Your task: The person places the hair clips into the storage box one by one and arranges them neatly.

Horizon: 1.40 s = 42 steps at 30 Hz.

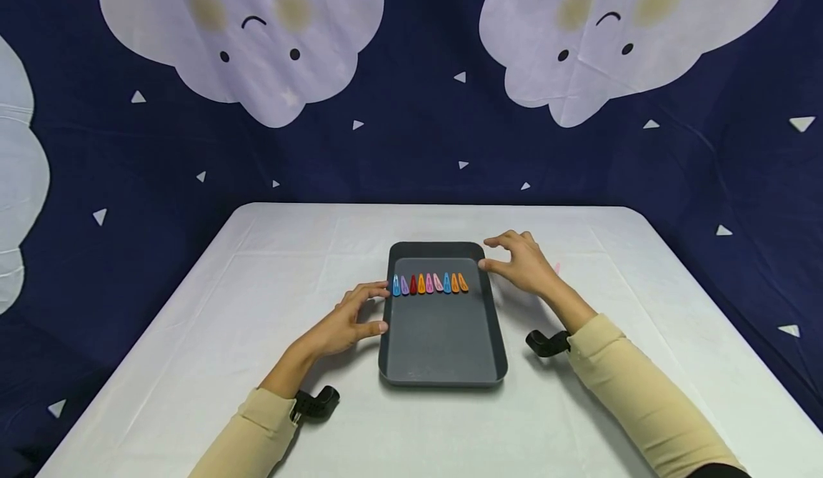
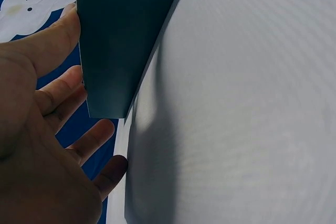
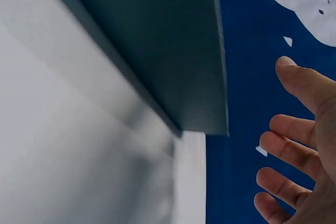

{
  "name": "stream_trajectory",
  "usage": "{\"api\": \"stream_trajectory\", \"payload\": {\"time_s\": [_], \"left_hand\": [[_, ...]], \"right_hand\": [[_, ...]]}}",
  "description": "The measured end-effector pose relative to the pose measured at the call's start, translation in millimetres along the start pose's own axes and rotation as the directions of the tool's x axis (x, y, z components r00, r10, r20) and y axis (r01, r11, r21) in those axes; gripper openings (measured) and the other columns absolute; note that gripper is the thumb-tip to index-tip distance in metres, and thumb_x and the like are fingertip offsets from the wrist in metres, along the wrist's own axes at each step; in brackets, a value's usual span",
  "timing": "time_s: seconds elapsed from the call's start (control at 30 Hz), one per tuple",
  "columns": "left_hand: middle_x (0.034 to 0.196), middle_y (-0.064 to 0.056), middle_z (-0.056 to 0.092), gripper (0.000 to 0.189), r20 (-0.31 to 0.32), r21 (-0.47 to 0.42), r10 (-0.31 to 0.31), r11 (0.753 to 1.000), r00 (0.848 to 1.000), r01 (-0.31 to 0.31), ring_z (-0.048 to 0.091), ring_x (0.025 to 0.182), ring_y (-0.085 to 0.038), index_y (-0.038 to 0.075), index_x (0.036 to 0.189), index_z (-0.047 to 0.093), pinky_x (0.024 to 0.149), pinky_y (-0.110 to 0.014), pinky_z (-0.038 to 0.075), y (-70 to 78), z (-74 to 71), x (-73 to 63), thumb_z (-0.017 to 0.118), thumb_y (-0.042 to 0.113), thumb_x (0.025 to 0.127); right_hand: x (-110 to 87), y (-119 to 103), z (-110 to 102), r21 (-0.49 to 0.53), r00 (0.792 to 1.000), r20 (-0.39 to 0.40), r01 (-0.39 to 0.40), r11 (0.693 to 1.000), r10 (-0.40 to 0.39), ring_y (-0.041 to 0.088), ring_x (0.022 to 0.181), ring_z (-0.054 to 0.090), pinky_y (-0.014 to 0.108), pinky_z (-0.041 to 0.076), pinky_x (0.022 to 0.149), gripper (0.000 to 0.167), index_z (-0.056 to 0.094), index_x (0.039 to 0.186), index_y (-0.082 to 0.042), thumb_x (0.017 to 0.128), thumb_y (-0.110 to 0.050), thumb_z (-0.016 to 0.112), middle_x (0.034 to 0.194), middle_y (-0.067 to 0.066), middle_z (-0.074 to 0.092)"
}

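Note:
A dark grey baking tray (image 1: 444, 346) lies on the table, its long sides running away from me. Inside it, toward the far end, several colourful snap hair clips (image 1: 429, 284) form a side-by-side row in blue, purple, red, orange and pink. My left hand (image 1: 347, 324) is at the tray's left side, thumb and fingertips at the rim with fingers spread. In the left wrist view the tray's side wall (image 2: 121, 40) stands by those fingertips. My right hand (image 1: 522, 262) hovers by the far right corner, fingers loosely bent and holding nothing; the right wrist view shows it apart from the wall.
A white cloth covers the table (image 1: 289, 249). Behind the right wrist a small pink thing (image 1: 557, 269) peeks out, mostly hidden. A dark blue curtain (image 1: 411, 156) with clouds hangs behind the table. Black wrist cameras (image 1: 318, 403) sit on both wrists.

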<state>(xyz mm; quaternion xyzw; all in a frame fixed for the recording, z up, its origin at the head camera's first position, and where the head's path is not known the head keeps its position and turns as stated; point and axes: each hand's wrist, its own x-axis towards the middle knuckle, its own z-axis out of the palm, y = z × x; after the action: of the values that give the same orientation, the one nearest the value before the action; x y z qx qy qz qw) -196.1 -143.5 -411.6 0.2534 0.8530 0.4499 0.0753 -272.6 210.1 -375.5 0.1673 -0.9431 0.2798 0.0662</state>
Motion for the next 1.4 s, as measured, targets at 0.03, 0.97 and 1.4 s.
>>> {"api": "stream_trajectory", "payload": {"time_s": [0.03,0.97,1.4], "left_hand": [[0.152,-0.004,0.033,0.054,0.000,-0.001,0.001,1.000,1.000,-0.001,0.022,0.140,-0.033,0.011,0.132,0.047,0.109,-0.063,0.013,0.0,0.0,0.0,0.068,0.029,0.086],[0.152,-0.006,0.033,0.055,-0.001,0.002,0.014,1.000,1.000,-0.014,0.023,0.140,-0.034,0.010,0.133,0.047,0.109,-0.063,0.015,1.4,-0.6,-0.3,0.069,0.027,0.086],[0.152,-0.004,0.033,0.054,-0.004,-0.007,0.005,1.000,1.000,-0.005,0.022,0.140,-0.032,0.010,0.132,0.047,0.110,-0.062,0.013,0.8,-0.2,-0.3,0.069,0.026,0.086]], "right_hand": [[-0.1,1.3,-2.5,0.003,1.000,-0.005,-0.006,1.000,0.006,0.030,0.105,0.045,0.046,0.039,0.087,0.054,0.060,0.125,-0.011,0.082,-0.042,0.070,0.123,0.012,0.059],[-13.5,76.5,-37.7,-0.030,0.977,-0.075,-0.201,0.979,0.199,0.038,0.112,0.041,0.051,0.035,0.088,0.063,0.053,0.131,-0.003,0.087,-0.048,0.063,0.132,0.022,0.049],[-23.7,103.8,-37.6,-0.079,0.970,-0.041,-0.244,0.967,0.241,0.043,0.110,0.039,0.056,0.027,0.092,0.063,0.051,0.129,0.001,0.087,-0.044,0.063,0.129,0.029,0.049]]}}
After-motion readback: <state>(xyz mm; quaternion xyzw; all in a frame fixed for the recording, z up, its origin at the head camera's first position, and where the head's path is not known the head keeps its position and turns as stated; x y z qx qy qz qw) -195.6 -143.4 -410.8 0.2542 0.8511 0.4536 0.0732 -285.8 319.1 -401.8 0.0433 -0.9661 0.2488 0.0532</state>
